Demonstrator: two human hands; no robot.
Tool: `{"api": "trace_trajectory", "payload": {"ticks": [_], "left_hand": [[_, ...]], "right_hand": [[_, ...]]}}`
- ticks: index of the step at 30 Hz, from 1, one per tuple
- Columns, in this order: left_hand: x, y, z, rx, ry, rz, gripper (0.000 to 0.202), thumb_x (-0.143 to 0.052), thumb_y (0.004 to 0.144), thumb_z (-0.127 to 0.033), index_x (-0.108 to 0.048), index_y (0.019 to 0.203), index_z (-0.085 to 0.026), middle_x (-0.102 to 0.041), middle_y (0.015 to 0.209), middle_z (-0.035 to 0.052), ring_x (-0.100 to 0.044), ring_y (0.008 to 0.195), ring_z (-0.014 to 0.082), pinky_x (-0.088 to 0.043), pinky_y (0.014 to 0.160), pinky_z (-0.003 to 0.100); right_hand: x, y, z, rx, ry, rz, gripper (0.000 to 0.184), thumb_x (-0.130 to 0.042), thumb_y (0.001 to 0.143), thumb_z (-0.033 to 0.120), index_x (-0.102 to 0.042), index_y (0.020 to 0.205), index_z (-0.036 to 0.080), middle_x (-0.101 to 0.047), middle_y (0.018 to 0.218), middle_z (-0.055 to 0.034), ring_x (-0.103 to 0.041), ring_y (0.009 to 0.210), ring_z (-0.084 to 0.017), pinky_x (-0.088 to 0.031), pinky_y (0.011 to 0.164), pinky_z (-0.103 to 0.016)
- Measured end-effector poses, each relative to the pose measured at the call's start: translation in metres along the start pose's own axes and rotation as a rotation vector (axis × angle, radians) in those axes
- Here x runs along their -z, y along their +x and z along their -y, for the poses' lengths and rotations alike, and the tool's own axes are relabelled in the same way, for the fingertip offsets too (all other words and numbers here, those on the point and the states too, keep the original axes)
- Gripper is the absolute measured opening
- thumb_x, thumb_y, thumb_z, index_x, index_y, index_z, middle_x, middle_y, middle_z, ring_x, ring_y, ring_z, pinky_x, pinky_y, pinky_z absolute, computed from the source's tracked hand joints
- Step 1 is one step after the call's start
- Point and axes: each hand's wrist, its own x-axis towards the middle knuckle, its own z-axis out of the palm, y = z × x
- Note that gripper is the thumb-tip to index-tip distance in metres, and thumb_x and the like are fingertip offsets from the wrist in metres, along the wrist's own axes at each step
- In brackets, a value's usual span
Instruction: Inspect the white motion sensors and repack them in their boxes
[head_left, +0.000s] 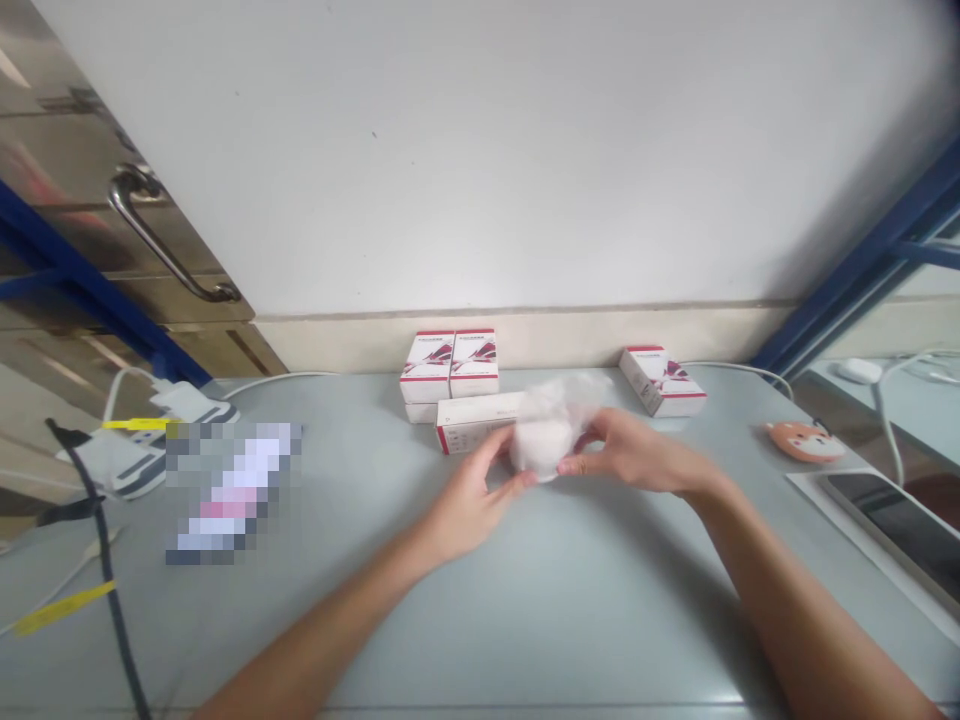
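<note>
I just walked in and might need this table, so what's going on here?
A person holds a white bundle in a cloudy wrapper, left hand on one side and right hand on the other. What is inside can't be made out. Just behind it on the table lies a white box, with stacked boxes farther back. Another box sits off to the right.

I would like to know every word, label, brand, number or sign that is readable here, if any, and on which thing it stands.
None can be read.
Stacked boxes: print on top, too small and blurred.
Front box: small print and marks, too blurred.
Right box: print, too blurred.
Yellow tags: any writing too blurred.
Pixelated patch: unreadable.
Wrapped item: no text seen.
</note>
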Motion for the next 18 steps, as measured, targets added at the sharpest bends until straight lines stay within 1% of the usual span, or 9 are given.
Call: {"api": "trace_trajectory", "payload": {"ticks": [2, 3, 5, 7, 9, 12, 13, 16, 18], "left_hand": [[0.003, 0.002, 0.001, 0.001, 0.107, 0.028, 0.037, -0.076, 0.094, -0.034, -0.073, 0.130, -0.026, -0.071, 0.136, 0.0117, -0.062, 0.129, 0.0342, -0.042, 0.117, 0.048], [0.005, 0.003, 0.002, -0.010, 0.168, 0.036, 0.035, -0.075, 0.095, -0.034, -0.074, 0.129, -0.026, -0.071, 0.135, 0.0118, -0.062, 0.129, 0.0348, -0.041, 0.118, 0.050], [0.008, 0.004, 0.002, -0.038, 0.269, 0.051, 0.033, -0.072, 0.096, -0.030, -0.074, 0.129, -0.027, -0.070, 0.137, 0.0119, -0.060, 0.132, 0.0352, -0.037, 0.121, 0.053], [0.010, 0.004, 0.001, -0.051, 0.325, 0.059, 0.036, -0.071, 0.096, -0.026, -0.073, 0.132, -0.027, -0.069, 0.139, 0.0123, -0.058, 0.135, 0.0352, -0.034, 0.123, 0.054], [0.009, 0.001, -0.001, -0.071, 0.311, 0.047, 0.044, -0.073, 0.094, -0.024, -0.069, 0.138, -0.027, -0.067, 0.143, 0.0130, -0.057, 0.137, 0.0353, -0.035, 0.123, 0.053], [0.004, -0.001, -0.005, -0.104, 0.190, 0.001, 0.065, -0.079, 0.090, -0.025, -0.057, 0.151, -0.028, -0.060, 0.153, 0.0127, -0.054, 0.142, 0.0343, -0.037, 0.123, 0.050], [0.003, -0.001, -0.005, -0.102, 0.145, -0.007, 0.066, -0.079, 0.091, -0.027, -0.055, 0.152, -0.028, -0.060, 0.154, 0.0124, -0.055, 0.142, 0.0339, -0.038, 0.123, 0.048], [0.001, 0.003, 0.002, -0.026, 0.107, 0.009, 0.055, -0.076, 0.094, -0.034, -0.059, 0.146, -0.026, -0.065, 0.148, 0.0117, -0.061, 0.136, 0.0327, -0.045, 0.118, 0.047], [0.002, 0.006, 0.009, 0.048, 0.173, 0.040, 0.050, -0.076, 0.094, -0.038, -0.062, 0.140, -0.025, -0.069, 0.143, 0.0106, -0.064, 0.131, 0.0324, -0.048, 0.115, 0.048]], "right_hand": [[0.001, -0.002, -0.001, -0.032, -0.062, 0.051, 0.034, -0.082, 0.084, 0.041, -0.078, 0.116, 0.029, -0.080, 0.113, -0.0049, -0.074, 0.104, -0.031, -0.061, 0.093, -0.048], [0.003, -0.004, -0.001, -0.044, -0.078, 0.075, 0.036, -0.081, 0.083, 0.040, -0.078, 0.118, 0.030, -0.080, 0.114, -0.0049, -0.074, 0.106, -0.032, -0.061, 0.093, -0.048], [0.005, -0.006, -0.001, -0.031, -0.082, 0.098, 0.047, -0.083, 0.082, 0.041, -0.075, 0.127, 0.031, -0.079, 0.120, -0.0050, -0.073, 0.111, -0.033, -0.060, 0.095, -0.049], [0.007, -0.007, -0.001, 0.010, -0.080, 0.071, 0.057, -0.086, 0.080, 0.044, -0.072, 0.133, 0.032, -0.077, 0.127, -0.0053, -0.072, 0.115, -0.033, -0.058, 0.100, -0.049], [0.006, -0.006, -0.002, 0.027, -0.092, 0.047, 0.054, -0.085, 0.081, 0.048, -0.073, 0.131, 0.031, -0.078, 0.125, -0.0051, -0.072, 0.112, -0.032, -0.057, 0.101, -0.049], [-0.001, 0.000, -0.005, 0.013, -0.105, 0.055, 0.037, -0.078, 0.088, 0.049, -0.076, 0.118, 0.028, -0.080, 0.111, -0.0050, -0.072, 0.102, -0.030, -0.058, 0.093, -0.046], [-0.004, 0.003, -0.006, 0.008, -0.107, 0.060, 0.034, -0.076, 0.089, 0.048, -0.076, 0.115, 0.027, -0.080, 0.109, -0.0050, -0.072, 0.100, -0.029, -0.059, 0.090, -0.044], [-0.010, 0.007, -0.003, -0.019, -0.139, 0.091, 0.033, -0.072, 0.091, 0.046, -0.074, 0.117, 0.025, -0.080, 0.109, -0.0050, -0.072, 0.096, -0.027, -0.059, 0.083, -0.040], [-0.009, 0.001, 0.002, -0.045, -0.219, 0.103, 0.038, -0.072, 0.091, 0.047, -0.073, 0.123, 0.027, -0.079, 0.113, -0.0051, -0.073, 0.097, -0.027, -0.059, 0.084, -0.039]]}}
